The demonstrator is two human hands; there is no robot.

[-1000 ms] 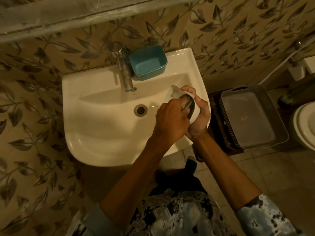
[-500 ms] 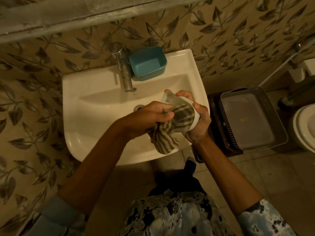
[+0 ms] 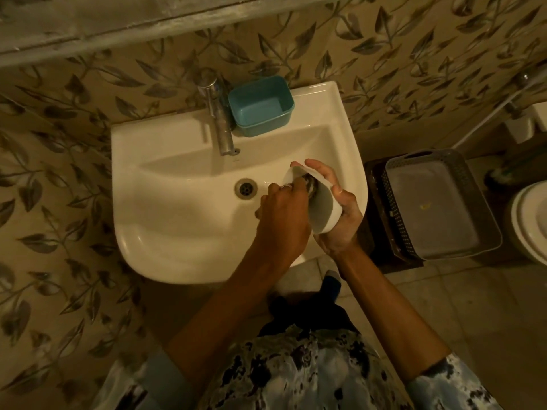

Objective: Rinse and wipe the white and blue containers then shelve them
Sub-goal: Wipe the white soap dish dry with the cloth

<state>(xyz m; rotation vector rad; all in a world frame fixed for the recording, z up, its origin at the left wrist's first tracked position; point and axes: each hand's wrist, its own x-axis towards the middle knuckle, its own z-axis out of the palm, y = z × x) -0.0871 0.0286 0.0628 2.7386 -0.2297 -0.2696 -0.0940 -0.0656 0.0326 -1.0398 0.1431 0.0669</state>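
My right hand [image 3: 340, 214] grips the white container [image 3: 324, 207] from its right side, tilted with its mouth turned left, over the right part of the white sink [image 3: 177, 226]. My left hand [image 3: 282, 220] is pushed into the container's mouth, closed on a striped cloth [image 3: 310, 184] of which only a small dark bit shows. The blue container [image 3: 260, 106] stands upright on the sink's back ledge, just right of the metal tap [image 3: 217, 119].
A grey perforated basket [image 3: 438, 202] sits on a dark stand to the right of the sink, with a toilet [image 3: 529, 220] beyond it. A concrete ledge [image 3: 118, 22] runs along the leaf-patterned wall above. Tiled floor lies below.
The cloth hung loose outside the container half a second ago; now my left hand has pushed it back inside. The container has tilted a little further left.
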